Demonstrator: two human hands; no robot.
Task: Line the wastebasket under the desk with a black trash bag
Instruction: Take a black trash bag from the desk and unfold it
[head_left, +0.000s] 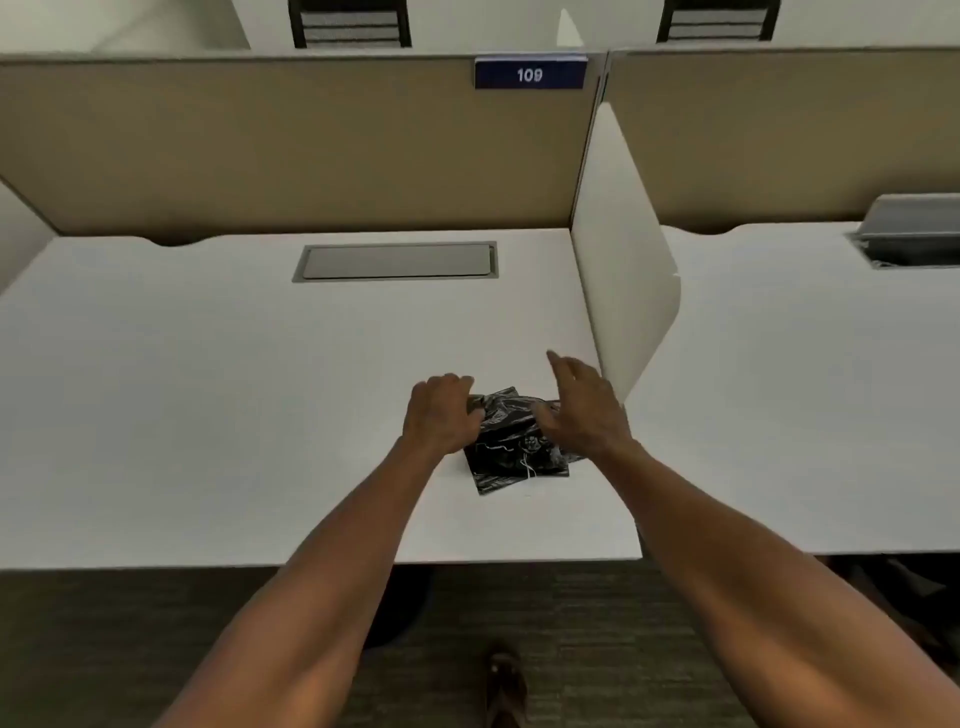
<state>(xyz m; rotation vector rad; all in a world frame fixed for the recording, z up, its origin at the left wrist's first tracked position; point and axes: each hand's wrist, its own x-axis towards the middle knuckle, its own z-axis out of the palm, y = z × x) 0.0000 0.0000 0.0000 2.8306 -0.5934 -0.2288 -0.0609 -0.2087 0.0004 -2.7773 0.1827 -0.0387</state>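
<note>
Lying crumpled and glossy near the bench's (208, 389) right near edge, a folded black trash bag (511, 457) is gripped at its left far corner by the left hand (441, 413). The right hand (582, 405) is held open, fingers spread, over its right side. A white divider (623, 249) stands just right; tan partitions (260, 145) and a "109" sign (530, 75) are seen beyond.

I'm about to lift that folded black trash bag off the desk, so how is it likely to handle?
The black trash bag looks thin and crinkled, so it will probably go floppy and unfold when lifted. Its glossy film suggests that it may slide on the smooth white desk if pushed. It is likely very light. The left hand already touches it.
</note>
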